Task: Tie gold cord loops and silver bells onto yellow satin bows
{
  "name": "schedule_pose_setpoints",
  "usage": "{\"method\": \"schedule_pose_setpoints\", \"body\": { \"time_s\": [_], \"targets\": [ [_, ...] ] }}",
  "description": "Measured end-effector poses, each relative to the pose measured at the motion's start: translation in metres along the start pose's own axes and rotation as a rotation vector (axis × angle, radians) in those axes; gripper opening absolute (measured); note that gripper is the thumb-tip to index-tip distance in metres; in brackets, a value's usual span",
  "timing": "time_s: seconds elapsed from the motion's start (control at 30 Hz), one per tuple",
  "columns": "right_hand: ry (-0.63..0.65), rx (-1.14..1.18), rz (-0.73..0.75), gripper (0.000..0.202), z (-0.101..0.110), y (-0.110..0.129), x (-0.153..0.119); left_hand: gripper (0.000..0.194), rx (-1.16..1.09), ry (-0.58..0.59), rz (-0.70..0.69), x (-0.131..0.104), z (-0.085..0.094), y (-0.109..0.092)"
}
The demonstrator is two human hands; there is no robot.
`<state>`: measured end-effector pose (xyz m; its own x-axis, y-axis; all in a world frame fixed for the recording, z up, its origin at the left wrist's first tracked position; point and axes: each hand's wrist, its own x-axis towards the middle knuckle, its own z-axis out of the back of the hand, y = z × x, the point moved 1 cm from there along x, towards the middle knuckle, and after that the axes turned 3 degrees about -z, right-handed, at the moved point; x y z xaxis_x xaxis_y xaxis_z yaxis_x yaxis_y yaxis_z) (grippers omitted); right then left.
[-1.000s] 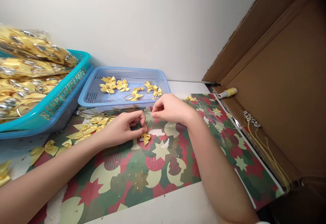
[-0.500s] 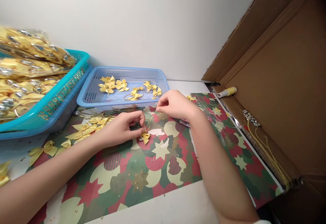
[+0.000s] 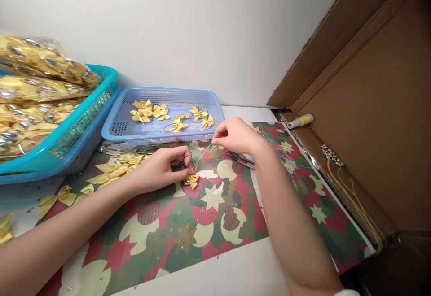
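Observation:
My left hand [image 3: 171, 166] pinches a small yellow ribbon bow [image 3: 193, 180] just above the patterned paper. A shiny silver piece shows beside the bow, partly hidden by my fingertips. From the bow a thin yellow cord [image 3: 203, 154] runs up to the right. My right hand [image 3: 232, 137] holds the cord's other end between thumb and forefinger, and the stretch between the hands looks taut. Several loose yellow bows [image 3: 114, 170] lie by my left forearm. Dark-bladed snips [image 3: 241, 160] rest under my right wrist.
A blue basket [image 3: 161, 90] at the back holds several finished-looking bows with loops. On the left a teal basket [image 3: 111, 74] is heaped with bagged bows. Cardboard [image 3: 363, 107] walls the right side, with a small roll [image 3: 301, 121] and silver bells with cords [image 3: 332, 156] along it.
My right hand has drawn the cord slightly to the right and up, away from the bow. My left hand stays in place with its pinch on the bow.

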<state>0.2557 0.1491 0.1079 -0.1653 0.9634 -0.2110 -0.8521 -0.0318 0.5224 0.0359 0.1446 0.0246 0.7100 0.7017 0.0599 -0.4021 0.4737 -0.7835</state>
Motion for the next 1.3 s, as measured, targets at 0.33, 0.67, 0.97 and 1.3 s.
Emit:
{"method": "schedule_pose_setpoints", "body": {
  "time_s": [0.33, 0.67, 0.97, 1.3],
  "targets": [
    [-0.034, -0.028, -0.024, 0.015, 0.000, -0.008, 0.005, 0.021, 0.031, 0.006, 0.007, -0.001, 0.000, 0.001],
    [-0.026, -0.048, -0.049, 0.015, 0.001, -0.008, 0.005, 0.019, 0.033, 0.006, -0.002, 0.000, 0.001, 0.000],
    [0.013, -0.033, -0.025, 0.015, 0.001, 0.005, -0.004, 0.019, -0.081, 0.002, 0.053, 0.001, 0.000, -0.001],
    [-0.001, -0.036, 0.014, 0.018, -0.003, 0.010, -0.003, 0.023, -0.086, 0.045, 0.035, 0.003, 0.002, -0.006]
  ]
}}
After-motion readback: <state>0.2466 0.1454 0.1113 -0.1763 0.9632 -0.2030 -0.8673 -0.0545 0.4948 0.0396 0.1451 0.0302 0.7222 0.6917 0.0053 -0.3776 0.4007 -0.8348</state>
